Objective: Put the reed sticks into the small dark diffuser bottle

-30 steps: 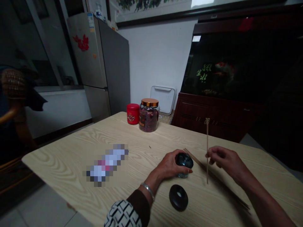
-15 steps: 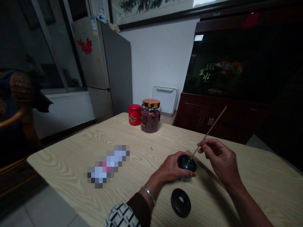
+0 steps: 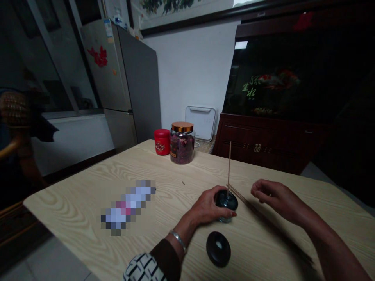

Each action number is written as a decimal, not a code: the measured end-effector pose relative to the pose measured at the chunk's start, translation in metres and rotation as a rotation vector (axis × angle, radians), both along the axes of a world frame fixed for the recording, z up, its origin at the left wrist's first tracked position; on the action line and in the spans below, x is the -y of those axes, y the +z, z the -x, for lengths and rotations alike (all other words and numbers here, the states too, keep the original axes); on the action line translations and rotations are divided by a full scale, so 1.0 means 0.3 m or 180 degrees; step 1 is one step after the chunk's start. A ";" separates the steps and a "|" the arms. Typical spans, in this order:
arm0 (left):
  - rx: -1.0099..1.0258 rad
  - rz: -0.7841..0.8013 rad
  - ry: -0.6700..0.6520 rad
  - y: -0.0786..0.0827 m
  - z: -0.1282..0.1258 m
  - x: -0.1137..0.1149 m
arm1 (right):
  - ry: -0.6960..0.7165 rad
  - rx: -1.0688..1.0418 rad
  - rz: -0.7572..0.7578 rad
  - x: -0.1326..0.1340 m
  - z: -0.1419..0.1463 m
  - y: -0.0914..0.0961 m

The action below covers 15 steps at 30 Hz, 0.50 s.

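My left hand [image 3: 209,205] is wrapped round a small dark glass holder [image 3: 226,200] on the table, thumb in front and fingers behind. A thin incense stick [image 3: 229,164] stands nearly upright in the top of this holder. To the right is my right hand [image 3: 272,197], raised over the table with its fingers curled in and nothing seen in them. Between the hands and under the right arm lies a bundle of thin incense sticks [image 3: 272,224], running toward the lower right. A dark round disc [image 3: 218,249] with a pale spot at its middle lies in front of the holder.
At the table's [image 3: 96,187] far edge stand a red canister [image 3: 162,142] and a copper-lidded jar [image 3: 182,146] of dried flowers. A blurred-out oblong item [image 3: 129,207] lies to the left. A tiny dark fragment [image 3: 183,183] rests mid-table. Behind are a fridge [image 3: 137,86] and dark cabinet [image 3: 258,144].
My right hand has let go of the incense stick and moved right and slightly down. The stick, tilted right before, now stands nearly upright. My left hand keeps its hold.
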State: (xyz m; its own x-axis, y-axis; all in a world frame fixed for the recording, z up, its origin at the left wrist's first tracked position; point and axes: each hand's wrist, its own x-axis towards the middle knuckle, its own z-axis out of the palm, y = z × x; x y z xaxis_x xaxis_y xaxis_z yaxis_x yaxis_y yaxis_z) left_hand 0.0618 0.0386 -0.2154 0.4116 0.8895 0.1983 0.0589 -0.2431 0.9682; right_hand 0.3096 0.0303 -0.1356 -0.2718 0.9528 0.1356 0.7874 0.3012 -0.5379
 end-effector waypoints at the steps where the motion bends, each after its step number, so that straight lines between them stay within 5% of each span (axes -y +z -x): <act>1: 0.0015 0.0035 -0.0012 0.001 -0.001 0.001 | -0.0091 0.0368 0.0118 -0.005 -0.030 -0.016; 6: 0.0168 0.0114 -0.0075 0.006 -0.003 0.003 | -0.0637 0.1527 0.0646 -0.027 -0.106 -0.136; 15: 0.0093 0.0091 -0.0027 -0.004 -0.002 -0.004 | -0.0597 0.1420 0.0665 -0.053 -0.122 -0.202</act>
